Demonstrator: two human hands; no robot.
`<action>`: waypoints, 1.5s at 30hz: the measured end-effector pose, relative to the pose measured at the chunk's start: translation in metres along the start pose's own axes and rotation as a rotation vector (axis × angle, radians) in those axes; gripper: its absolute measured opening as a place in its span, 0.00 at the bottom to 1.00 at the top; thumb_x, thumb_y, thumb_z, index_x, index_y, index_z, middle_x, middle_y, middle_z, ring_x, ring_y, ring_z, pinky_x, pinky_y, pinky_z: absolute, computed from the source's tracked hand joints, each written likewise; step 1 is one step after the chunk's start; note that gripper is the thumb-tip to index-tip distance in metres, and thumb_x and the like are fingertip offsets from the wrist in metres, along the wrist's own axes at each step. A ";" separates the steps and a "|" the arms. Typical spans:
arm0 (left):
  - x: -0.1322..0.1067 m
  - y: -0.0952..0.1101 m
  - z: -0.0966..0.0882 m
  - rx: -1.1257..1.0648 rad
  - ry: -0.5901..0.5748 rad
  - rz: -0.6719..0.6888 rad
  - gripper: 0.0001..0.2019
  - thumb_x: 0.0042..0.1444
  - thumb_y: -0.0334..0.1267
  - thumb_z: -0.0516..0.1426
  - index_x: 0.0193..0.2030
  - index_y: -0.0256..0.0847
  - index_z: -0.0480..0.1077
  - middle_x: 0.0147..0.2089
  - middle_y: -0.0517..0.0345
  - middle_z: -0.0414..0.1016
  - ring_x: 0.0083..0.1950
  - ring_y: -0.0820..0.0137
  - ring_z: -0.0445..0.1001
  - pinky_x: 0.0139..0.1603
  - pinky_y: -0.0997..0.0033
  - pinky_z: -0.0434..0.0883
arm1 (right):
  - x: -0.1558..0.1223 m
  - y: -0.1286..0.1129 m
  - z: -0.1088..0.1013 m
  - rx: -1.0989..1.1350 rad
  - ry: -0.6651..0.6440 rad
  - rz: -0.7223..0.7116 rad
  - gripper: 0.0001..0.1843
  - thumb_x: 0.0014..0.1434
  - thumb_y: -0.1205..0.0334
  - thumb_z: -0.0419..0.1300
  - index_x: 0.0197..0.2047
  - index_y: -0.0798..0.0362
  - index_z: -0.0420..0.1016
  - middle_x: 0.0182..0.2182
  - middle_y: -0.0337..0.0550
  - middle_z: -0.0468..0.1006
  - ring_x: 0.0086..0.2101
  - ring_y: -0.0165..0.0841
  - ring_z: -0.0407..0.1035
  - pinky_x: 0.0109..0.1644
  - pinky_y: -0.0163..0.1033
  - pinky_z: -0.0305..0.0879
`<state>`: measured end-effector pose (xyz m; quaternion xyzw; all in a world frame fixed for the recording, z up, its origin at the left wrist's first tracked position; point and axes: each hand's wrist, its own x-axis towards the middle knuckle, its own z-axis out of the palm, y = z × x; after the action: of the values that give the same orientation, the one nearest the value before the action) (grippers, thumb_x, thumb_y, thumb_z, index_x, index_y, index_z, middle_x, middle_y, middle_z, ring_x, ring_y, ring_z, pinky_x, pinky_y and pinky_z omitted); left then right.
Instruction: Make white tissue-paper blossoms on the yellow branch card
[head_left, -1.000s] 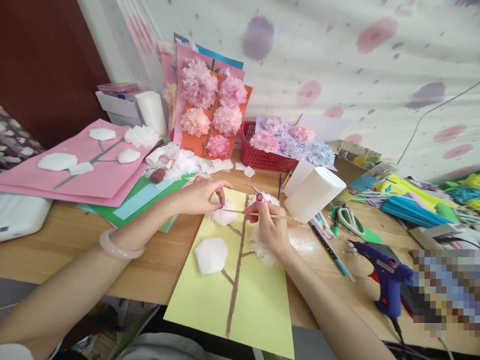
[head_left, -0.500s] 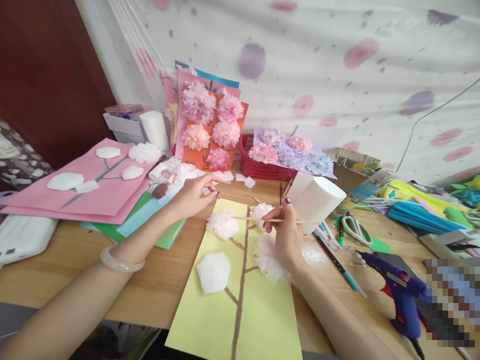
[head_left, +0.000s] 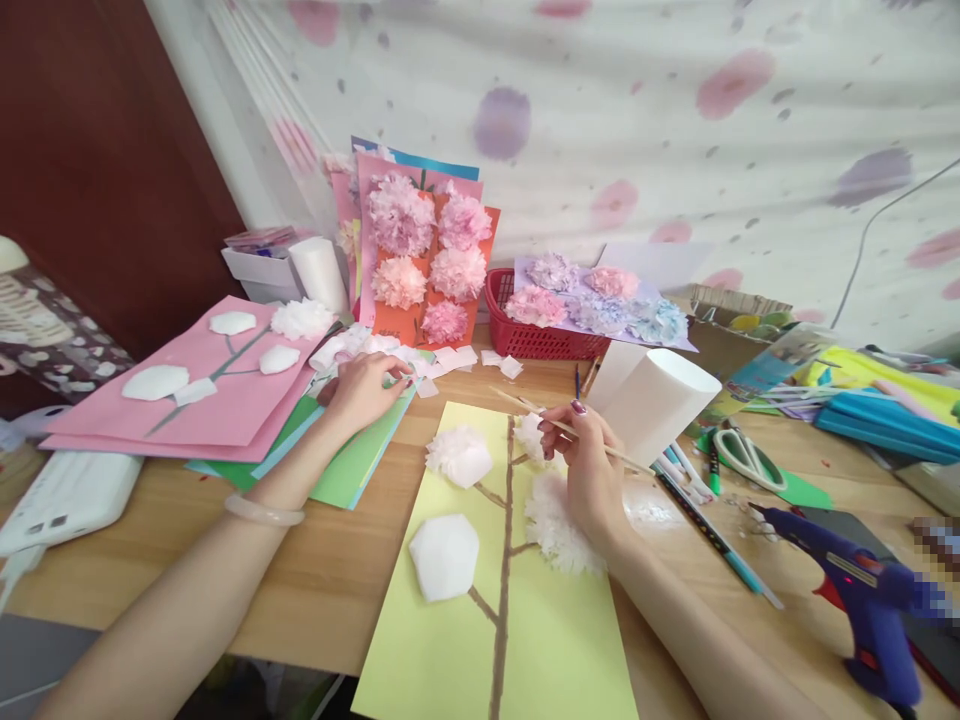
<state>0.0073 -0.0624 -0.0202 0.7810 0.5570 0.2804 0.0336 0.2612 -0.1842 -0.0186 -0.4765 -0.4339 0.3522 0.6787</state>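
My right hand [head_left: 589, 455] pinches a thin wooden stick [head_left: 634, 464] above the upper right part of a yellow sheet [head_left: 405, 660]. A brown branching stem [head_left: 504, 600] runs up this sheet. Fluffy white paper flowers sit on both sides of it, one at upper left [head_left: 459, 456] and one at right [head_left: 559, 525], partly under my right hand. Lower left on the sheet is a smooth white padded shape [head_left: 444, 557]. My left hand [head_left: 367, 393], fingers bent and slightly apart, hovers by loose white paper pieces [head_left: 454, 358] and stacked coloured sheets [head_left: 367, 460]; nothing shows in it.
Pink sheets [head_left: 240, 410] with white shapes lie at left, near a white power bank [head_left: 71, 500]. Behind stand flower cards [head_left: 397, 215] and a red basket [head_left: 517, 335]. At right are a white paper roll [head_left: 660, 405], scissors [head_left: 746, 460], pens [head_left: 709, 530] and a blue glue gun [head_left: 862, 590].
My left hand has moved left, away from the upper left flower to the paper pieces. The stick in my right hand has swung, its tip leaving that flower. The view has shifted slightly.
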 end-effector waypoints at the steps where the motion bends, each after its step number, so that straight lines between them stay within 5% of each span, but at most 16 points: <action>1: 0.001 0.002 0.005 0.042 -0.029 0.023 0.09 0.55 0.38 0.55 0.38 0.41 0.76 0.42 0.51 0.78 0.48 0.56 0.71 0.50 0.58 0.63 | 0.001 0.001 -0.001 -0.007 -0.013 -0.008 0.17 0.61 0.52 0.55 0.28 0.53 0.76 0.24 0.38 0.71 0.23 0.28 0.62 0.25 0.34 0.59; 7: 0.009 0.008 0.028 0.234 -0.091 -0.018 0.09 0.56 0.40 0.55 0.36 0.40 0.75 0.45 0.46 0.74 0.52 0.50 0.67 0.49 0.52 0.61 | 0.002 0.008 -0.004 -0.073 -0.032 -0.044 0.15 0.61 0.54 0.55 0.28 0.52 0.75 0.24 0.38 0.71 0.25 0.29 0.63 0.27 0.35 0.59; 18: 0.012 0.011 0.032 0.200 -0.111 -0.042 0.08 0.57 0.40 0.55 0.38 0.41 0.74 0.47 0.45 0.70 0.55 0.49 0.64 0.50 0.50 0.61 | -0.002 0.005 -0.003 -0.103 -0.052 -0.038 0.16 0.61 0.53 0.55 0.28 0.53 0.74 0.24 0.38 0.71 0.24 0.28 0.63 0.26 0.35 0.58; 23: 0.005 0.015 0.026 -0.149 -0.010 -0.018 0.05 0.57 0.34 0.52 0.37 0.40 0.68 0.44 0.51 0.74 0.51 0.58 0.69 0.52 0.55 0.63 | -0.003 0.005 -0.003 -0.099 -0.020 -0.055 0.16 0.61 0.53 0.55 0.27 0.53 0.73 0.24 0.38 0.71 0.23 0.28 0.63 0.26 0.35 0.58; 30: -0.017 0.050 0.001 -0.994 -0.279 -0.066 0.17 0.50 0.41 0.61 0.45 0.39 0.63 0.40 0.54 0.76 0.44 0.65 0.76 0.47 0.64 0.70 | -0.003 0.000 -0.001 -0.026 0.045 0.009 0.17 0.60 0.54 0.55 0.24 0.53 0.73 0.21 0.37 0.69 0.21 0.27 0.61 0.25 0.34 0.57; 45: -0.030 0.069 0.000 -1.049 -0.434 -0.133 0.27 0.48 0.41 0.64 0.54 0.38 0.62 0.41 0.48 0.80 0.43 0.61 0.79 0.36 0.68 0.71 | -0.003 -0.003 0.000 0.108 0.058 0.090 0.21 0.59 0.52 0.55 0.19 0.54 0.72 0.17 0.37 0.66 0.19 0.26 0.60 0.23 0.33 0.56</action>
<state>0.0598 -0.1156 -0.0073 0.6626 0.3716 0.3498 0.5482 0.2606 -0.1877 -0.0168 -0.4682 -0.3723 0.3914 0.6993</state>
